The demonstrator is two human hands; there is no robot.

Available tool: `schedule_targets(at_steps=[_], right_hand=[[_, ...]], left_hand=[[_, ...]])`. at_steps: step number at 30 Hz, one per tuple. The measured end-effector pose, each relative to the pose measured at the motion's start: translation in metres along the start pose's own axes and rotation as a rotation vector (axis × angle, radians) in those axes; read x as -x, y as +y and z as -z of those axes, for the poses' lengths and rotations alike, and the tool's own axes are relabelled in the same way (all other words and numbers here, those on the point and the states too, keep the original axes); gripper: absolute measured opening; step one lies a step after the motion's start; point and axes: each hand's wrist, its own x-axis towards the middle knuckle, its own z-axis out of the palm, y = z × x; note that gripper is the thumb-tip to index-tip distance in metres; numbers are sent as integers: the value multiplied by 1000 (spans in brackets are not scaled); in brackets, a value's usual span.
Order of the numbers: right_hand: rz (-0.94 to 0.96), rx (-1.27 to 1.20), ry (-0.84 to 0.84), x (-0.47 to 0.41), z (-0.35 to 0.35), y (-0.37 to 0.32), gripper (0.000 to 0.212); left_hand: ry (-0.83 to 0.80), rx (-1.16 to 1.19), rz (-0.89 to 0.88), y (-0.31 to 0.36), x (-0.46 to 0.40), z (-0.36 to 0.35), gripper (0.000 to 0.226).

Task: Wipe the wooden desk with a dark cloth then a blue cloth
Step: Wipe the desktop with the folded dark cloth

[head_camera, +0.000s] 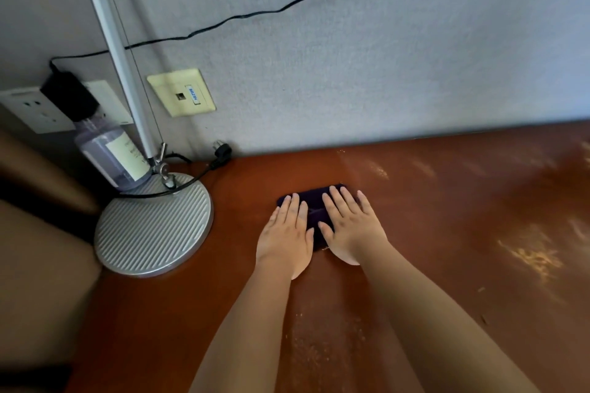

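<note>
From the head view, a dark cloth (pixel 314 212) is seen lying flat on the reddish-brown wooden worktop (pixel 447 233), near its rear edge where it meets a grey wall (pixel 383 57). The cloth is largely covered by both hands. The left hand (pixel 285 238) is laid palm down on the cloth's left part, its fingers (pixel 293 207) straight and held close together, nothing being gripped. The right hand (pixel 352 230) is placed just beside it on the cloth's right part, likewise flat, with the fingers extended and slightly spread, pressing rather than clasping. The thumbs of the two hands are nearly touching over the cloth's middle. Pale, scuffed patches are visible on the worktop to the right of the hands and in front of them.

To the left, the round ribbed base of a desk lamp (pixel 153 226) is set on the worktop, well apart from the cloth. A clear bottle (pixel 111 153) with a pale label is stood just behind the base. A black cable (pixel 255 13) is run across the wall, and a beige wall socket (pixel 180 92) is fixed above the worktop.
</note>
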Motion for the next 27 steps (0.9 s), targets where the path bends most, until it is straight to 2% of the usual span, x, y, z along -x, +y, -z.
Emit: schedule_targets(at_steps=[15, 21, 27], right_hand=[[33, 24, 20, -107, 27, 41, 61], [-18, -1, 31, -103, 24, 48, 63], [-72, -34, 16, -61, 14, 38, 63]], left_hand=[[5, -1, 66, -13, -111, 20, 57], [-1, -28, 33, -9, -119, 23, 57], [-4, -54, -25, 0, -83, 16, 57]])
